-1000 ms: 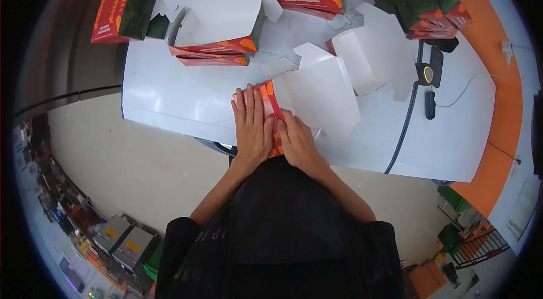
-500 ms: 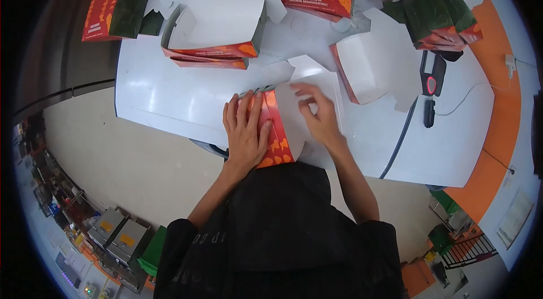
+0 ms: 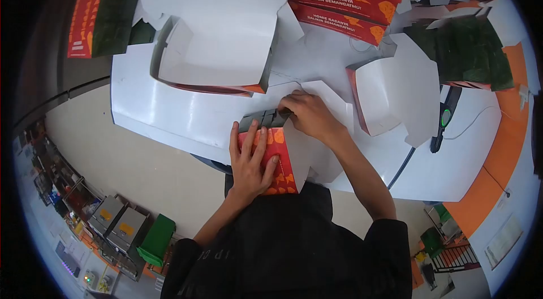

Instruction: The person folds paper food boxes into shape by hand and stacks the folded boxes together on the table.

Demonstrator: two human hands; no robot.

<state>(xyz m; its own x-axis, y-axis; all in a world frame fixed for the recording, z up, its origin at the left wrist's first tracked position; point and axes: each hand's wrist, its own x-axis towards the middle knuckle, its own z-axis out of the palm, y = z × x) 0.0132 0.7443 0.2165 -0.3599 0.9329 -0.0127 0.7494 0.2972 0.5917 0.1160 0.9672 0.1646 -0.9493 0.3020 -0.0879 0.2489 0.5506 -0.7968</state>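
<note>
As hands (image 3: pixel 249 168) (image 3: pixel 311 114) touch box (image 3: pixel 284 158), left spread, right pinching, cartons (image 3: pixel 346 0): "HOMIE RASANYA BALIKIN SEMANGATMU!"

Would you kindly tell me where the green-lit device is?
In the head view, the green-lit device lies at right on the white table, just right of an open white-lined box and below the dark green-sided cartons.

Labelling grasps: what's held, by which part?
Red cardboard box: left hand spread on its printed upper face; right hand at its dark green end, pinch unclear.
</note>
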